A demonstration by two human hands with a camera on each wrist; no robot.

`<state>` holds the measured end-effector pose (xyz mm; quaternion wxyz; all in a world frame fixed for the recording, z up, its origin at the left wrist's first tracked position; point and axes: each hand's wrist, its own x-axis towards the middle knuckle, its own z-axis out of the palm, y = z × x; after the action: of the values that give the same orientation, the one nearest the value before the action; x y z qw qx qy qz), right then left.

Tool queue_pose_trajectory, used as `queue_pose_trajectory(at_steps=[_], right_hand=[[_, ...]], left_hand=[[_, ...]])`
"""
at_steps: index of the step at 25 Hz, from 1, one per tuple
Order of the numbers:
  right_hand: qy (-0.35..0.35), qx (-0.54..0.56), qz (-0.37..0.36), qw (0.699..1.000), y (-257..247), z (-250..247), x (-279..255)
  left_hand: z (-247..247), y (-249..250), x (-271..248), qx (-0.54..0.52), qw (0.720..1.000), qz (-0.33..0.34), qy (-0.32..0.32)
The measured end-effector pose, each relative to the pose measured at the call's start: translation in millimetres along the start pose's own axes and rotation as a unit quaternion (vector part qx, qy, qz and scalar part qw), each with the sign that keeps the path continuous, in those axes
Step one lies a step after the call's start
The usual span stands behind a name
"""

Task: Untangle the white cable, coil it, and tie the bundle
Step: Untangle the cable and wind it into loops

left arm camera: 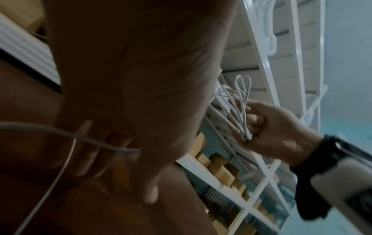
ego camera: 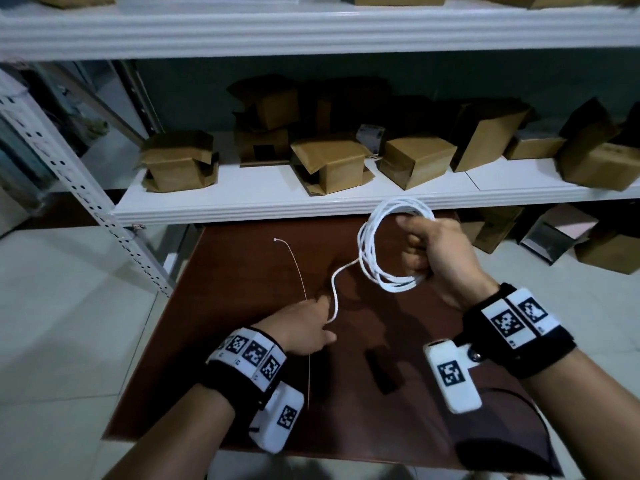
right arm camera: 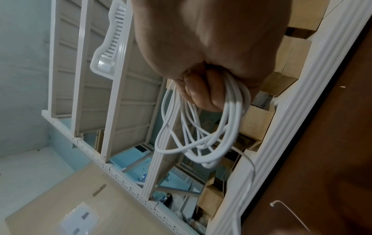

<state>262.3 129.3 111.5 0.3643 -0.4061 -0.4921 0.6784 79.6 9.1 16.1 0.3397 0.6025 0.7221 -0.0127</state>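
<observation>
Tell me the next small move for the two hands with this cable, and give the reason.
Probably wrap one more loop: the left hand should carry its loose strand up to the round coil of white cable that the right hand grips above the dark brown wooden table. The strand between the hands is uncoiled, and the thin ivory zip tie lies unused on the table.

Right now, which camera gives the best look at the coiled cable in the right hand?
The head view: the whole coil shows as round loops in the right hand, with its loose end running to the left hand. The right wrist view shows the loops close but partly hidden behind fingers; the left wrist view shows them small and blurred.
</observation>
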Motion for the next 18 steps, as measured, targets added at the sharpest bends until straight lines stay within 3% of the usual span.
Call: queue_pose_trajectory(at_steps=[4,7,9,13,15,18], right_hand=[[-0.056,-0.045,0.005,0.997,7,15,-10],[-0.075,-0.060,0.004,0.995,9,16,-12],[-0.075,-0.060,-0.001,0.995,7,15,-12],[-0.078,-0.078,-0.009,0.994,7,13,-13],[-0.081,-0.098,-0.013,0.992,8,15,-12],[-0.091,-0.122,-0.017,0.988,10,17,-12]], left_hand=[[-10,5,4,-0.225,0.966,0.097,0.082],[-25,-11,3,-0.291,0.953,0.078,0.046],[-42,-19,-10,-0.304,0.950,0.065,-0.029],[-54,-42,-24,-0.259,0.962,-0.084,0.033],[-57,-30,-26,-0.277,0.958,-0.047,0.066],[-59,-10,-30,-0.165,0.978,0.071,0.110]])
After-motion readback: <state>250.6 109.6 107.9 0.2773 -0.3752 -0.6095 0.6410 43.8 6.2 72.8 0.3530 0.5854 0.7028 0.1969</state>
